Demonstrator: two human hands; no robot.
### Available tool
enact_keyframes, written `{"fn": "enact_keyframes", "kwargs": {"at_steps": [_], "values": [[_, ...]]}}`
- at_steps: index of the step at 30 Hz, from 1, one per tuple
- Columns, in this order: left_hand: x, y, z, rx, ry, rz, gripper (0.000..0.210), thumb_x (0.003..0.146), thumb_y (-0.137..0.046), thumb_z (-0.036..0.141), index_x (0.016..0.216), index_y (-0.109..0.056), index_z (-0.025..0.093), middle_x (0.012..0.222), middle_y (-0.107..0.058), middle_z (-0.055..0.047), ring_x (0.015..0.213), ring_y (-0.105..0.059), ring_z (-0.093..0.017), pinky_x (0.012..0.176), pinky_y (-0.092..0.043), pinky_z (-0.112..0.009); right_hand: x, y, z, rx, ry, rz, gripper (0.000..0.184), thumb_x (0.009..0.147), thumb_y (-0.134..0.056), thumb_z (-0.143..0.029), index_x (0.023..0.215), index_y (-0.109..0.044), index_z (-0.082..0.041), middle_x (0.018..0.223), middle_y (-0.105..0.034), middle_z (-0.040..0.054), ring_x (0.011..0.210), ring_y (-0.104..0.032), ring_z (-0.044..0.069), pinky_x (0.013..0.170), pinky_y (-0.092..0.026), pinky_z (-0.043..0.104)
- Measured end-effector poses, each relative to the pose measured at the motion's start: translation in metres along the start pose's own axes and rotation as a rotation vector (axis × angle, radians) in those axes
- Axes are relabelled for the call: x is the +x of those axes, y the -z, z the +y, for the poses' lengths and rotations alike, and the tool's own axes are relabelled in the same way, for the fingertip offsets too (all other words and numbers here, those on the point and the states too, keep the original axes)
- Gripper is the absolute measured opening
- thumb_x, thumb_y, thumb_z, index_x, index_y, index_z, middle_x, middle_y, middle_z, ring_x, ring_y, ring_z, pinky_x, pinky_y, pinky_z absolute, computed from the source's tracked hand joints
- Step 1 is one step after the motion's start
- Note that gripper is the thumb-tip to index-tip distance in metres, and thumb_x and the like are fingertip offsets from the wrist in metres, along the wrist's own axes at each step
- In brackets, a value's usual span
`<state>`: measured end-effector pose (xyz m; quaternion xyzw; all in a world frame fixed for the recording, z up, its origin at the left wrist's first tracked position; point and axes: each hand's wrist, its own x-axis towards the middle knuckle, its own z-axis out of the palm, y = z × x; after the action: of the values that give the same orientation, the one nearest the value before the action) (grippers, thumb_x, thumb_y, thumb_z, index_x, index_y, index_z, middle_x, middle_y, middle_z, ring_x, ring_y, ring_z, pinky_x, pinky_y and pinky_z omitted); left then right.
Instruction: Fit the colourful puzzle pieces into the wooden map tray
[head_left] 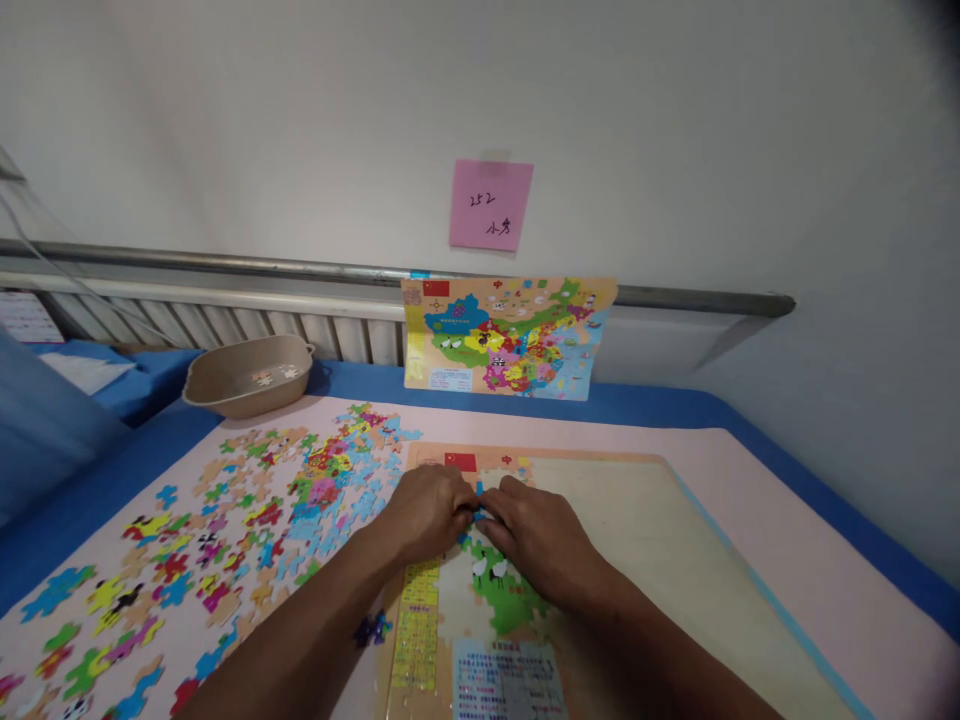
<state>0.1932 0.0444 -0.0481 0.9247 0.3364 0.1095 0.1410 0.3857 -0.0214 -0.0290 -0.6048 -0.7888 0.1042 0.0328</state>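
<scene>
My left hand [435, 508] and my right hand [536, 530] meet over the upper left of a puzzle board [637, 560]. Both have their fingers pinched together on a small blue puzzle piece [479, 490], mostly hidden by the fingertips. Just below lies a joined green section [510, 608] with pale animals on it. Left of it runs a yellow printed strip [414, 640], and nearer me is a light blue text panel [510, 680]. A red flag section [460, 462] shows at the board's top edge.
Many loose puzzle pieces [176, 585] and a joined colourful cluster [326, 480] cover the left side. A beige basin [251, 375] with a few pieces stands behind. A finished map picture [510, 340] leans on the rail [690, 298]. A dark blue piece [373, 628] lies by my left forearm.
</scene>
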Motion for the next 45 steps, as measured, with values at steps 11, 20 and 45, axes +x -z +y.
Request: {"fn": "enact_keyframes", "kwargs": {"at_steps": [11, 20, 45], "values": [[0.0, -0.003, -0.002, 0.045, -0.048, 0.009, 0.019, 0.09, -0.058, 0.018, 0.079, -0.072, 0.022, 0.085, -0.071, -0.005, 0.087, -0.066, -0.023, 0.08, -0.046, -0.034, -0.022, 0.032, 0.035, 0.059, -0.065, -0.001, 0.012, 0.092, -0.058, -0.015, 0.091, -0.068, -0.021, 0.091, -0.068, 0.0015, 0.078, -0.056, 0.016, 0.069, -0.03, 0.029], [-0.001, 0.0, 0.0, 0.044, -0.047, -0.001, 0.018, 0.091, -0.058, 0.019, 0.081, -0.073, 0.023, 0.086, -0.073, -0.005, 0.088, -0.067, -0.023, 0.082, -0.046, -0.034, -0.022, 0.024, 0.021, 0.058, -0.031, -0.056, 0.003, 0.09, -0.064, -0.023, 0.089, -0.062, -0.021, 0.095, -0.068, 0.0026, 0.08, -0.058, 0.018, 0.067, -0.028, 0.03], [0.0, 0.001, 0.001, 0.043, -0.026, -0.02, 0.017, 0.086, -0.06, 0.018, 0.083, -0.076, 0.023, 0.089, -0.076, -0.005, 0.091, -0.07, -0.025, 0.085, -0.049, -0.035, 0.0, 0.014, 0.005, 0.037, -0.048, -0.031, 0.006, 0.093, -0.063, -0.022, 0.098, -0.064, -0.019, 0.098, -0.071, 0.0055, 0.091, -0.065, 0.023, 0.07, -0.03, 0.032]]}}
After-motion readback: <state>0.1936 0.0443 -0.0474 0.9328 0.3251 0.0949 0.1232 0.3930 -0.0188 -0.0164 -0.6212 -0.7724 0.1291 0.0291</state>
